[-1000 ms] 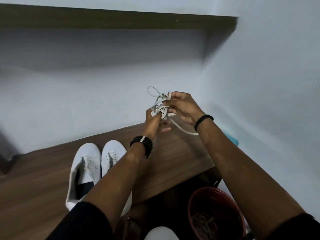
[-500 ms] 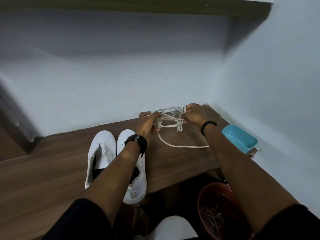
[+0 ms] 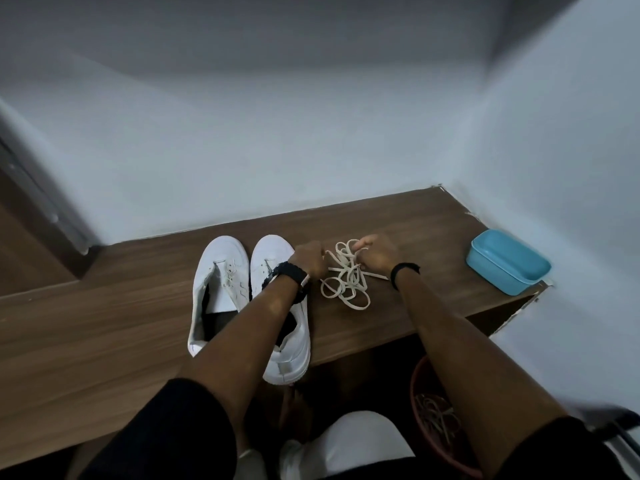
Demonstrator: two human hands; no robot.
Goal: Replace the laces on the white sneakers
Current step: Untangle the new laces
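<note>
Two white sneakers stand side by side on the wooden desk, toes toward the wall: the left sneaker and the right sneaker, partly under my left forearm. Neither shows laces in its eyelets. A tangle of white laces lies on the desk to their right. My left hand pinches the tangle's left side. My right hand pinches its upper right loops. Both hands sit low, at the desk surface.
A light blue plastic box sits at the desk's right end by the wall. Below the desk edge stands a dark red bucket with laces or cords inside. Walls close the back and right sides.
Both hands came down from mid-air with the bundled laces to the desk, and the bundle now lies spread out on the wood. The camera tilted down.
</note>
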